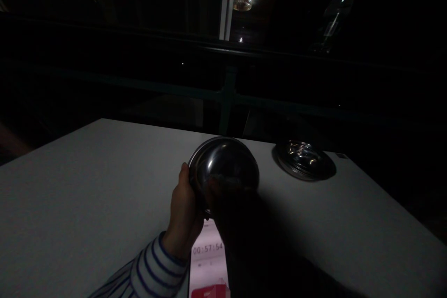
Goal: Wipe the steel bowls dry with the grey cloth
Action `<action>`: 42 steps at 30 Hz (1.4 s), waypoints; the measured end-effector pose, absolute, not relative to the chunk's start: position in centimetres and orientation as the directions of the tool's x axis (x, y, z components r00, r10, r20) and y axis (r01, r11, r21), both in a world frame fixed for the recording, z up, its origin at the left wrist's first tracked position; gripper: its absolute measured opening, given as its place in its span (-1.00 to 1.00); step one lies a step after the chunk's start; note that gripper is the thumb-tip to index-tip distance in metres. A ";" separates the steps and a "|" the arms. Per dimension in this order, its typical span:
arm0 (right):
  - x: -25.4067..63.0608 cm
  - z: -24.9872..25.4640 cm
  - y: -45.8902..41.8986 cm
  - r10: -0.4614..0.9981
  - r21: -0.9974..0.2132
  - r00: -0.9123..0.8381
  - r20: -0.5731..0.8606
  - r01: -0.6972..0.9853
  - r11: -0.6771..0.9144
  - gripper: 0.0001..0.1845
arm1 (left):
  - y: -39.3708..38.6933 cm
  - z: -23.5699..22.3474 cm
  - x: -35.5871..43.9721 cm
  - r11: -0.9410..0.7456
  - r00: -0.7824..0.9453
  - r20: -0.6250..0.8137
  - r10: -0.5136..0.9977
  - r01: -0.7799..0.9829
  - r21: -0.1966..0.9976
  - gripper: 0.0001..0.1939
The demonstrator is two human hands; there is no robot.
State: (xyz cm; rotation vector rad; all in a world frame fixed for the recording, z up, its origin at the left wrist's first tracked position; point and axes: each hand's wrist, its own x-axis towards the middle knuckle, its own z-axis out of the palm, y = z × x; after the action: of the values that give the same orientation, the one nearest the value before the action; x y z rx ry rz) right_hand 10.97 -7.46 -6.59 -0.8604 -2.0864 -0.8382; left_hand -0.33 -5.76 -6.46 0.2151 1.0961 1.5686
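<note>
Nearest: smartphone with a lit pinkish-white screen (208, 260), flat on the smooth white table (115, 191), between the forearms. Timer reads 00:57:54, red patch at the bottom of the screen.

Just past it: round, shiny silver metal bowl (240, 160), in the hands over the near-middle of the table. Looks like the domed underside faces the camera; too dark to be sure.

Left hand (183, 205), striped blue-and-white cuff: narrow grip on the bowl's left rim, thumb up along the edge. Right hand (218, 195) is deep in shadow, fingers at the bowl's lower face. Can't tell if they're wide or narrow, or if there's a cloth in them.

Progress: this bowl is being handled, not set down. Shiny silver metal dishware (305, 160) sits apart on the right, near the far edge, neither hand on it. Several rims, so possibly nested. Finished or waiting: can't tell. No visible mark of how much is done or left.

Far: pale vertical frame strip (228, 2), clear plastic bottle with white cap (338, 7), tilted in view, beyond the table. Rest is dark.
</note>
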 end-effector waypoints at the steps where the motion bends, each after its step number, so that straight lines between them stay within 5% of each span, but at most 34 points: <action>1: 11.0 -6.6 -7.4 0.279 0.280 -0.480 0.832 0.797 0.536 -0.64 | -5.8 -6.5 -0.3 0.095 -0.334 -0.413 0.847 -0.670 0.736 -0.61; 7: 11.3 -6.5 -7.4 0.384 0.329 -0.600 0.702 0.751 0.573 -0.68 | -5.7 -7.0 -0.4 0.089 -0.323 -0.387 0.864 -0.658 0.748 -0.64; 18: 11.8 -6.3 -6.3 0.305 0.352 -0.601 0.738 0.730 0.586 -0.67 | -5.9 -7.0 -0.1 0.133 -0.306 -0.391 0.868 -0.615 0.777 -0.61; 23: 11.8 -6.3 -6.1 0.434 0.289 -0.553 0.711 0.792 0.537 -0.70 | -6.0 -7.0 0.1 0.176 -0.254 -0.405 0.879 -0.616 0.768 -0.60; 27: 11.4 -7.4 -6.8 0.341 0.374 -0.597 0.726 0.760 0.532 -0.68 | -6.0 -6.8 0.0 0.190 -0.271 -0.429 0.862 -0.612 0.768 -0.63; 35: 12.4 -5.1 -5.0 0.514 0.228 -0.525 0.679 0.816 0.532 -0.68 | -5.8 -6.7 0.2 0.171 -0.264 -0.422 0.867 -0.639 0.750 -0.65; 42: 11.9 -6.3 -6.7 0.398 0.264 -0.625 0.671 0.704 0.660 -0.64 | -5.5 -5.9 -0.6 0.082 -0.353 -0.448 0.821 -0.704 0.705 -0.66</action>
State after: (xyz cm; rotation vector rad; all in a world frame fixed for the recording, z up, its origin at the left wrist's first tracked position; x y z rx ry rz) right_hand 11.89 -6.65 -6.30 -0.8511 -2.2986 -0.6959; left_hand -0.58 -5.54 -5.88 0.1457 1.1065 1.5872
